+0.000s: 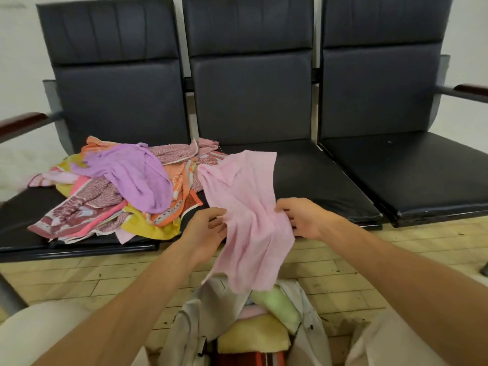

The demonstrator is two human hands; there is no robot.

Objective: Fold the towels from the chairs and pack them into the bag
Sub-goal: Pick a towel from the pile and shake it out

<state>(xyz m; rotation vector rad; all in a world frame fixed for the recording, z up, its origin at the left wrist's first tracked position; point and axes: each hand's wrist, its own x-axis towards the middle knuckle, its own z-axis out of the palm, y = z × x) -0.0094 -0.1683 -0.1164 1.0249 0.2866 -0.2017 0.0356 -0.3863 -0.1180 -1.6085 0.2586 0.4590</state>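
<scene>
I hold a light pink towel (245, 207) between both hands above the front edge of the middle chair. My left hand (204, 231) pinches its left edge and my right hand (303, 217) grips its right edge. The towel's upper part lies on the seat and its lower end hangs over the open bag (211, 310) on the floor between my knees. Inside the bag lie folded towels, green (277, 305), yellow (250, 336) and pink. A heap of unfolded towels (118, 191), with a purple one (137, 178) on top, covers the left chair's seat.
Three joined black padded chairs stand against a white wall; the right seat (412, 170) is bare. Wooden armrests (21, 122) stick out at both ends. The floor (79, 276) is pale wooden parquet. My knees in light trousers flank the bag.
</scene>
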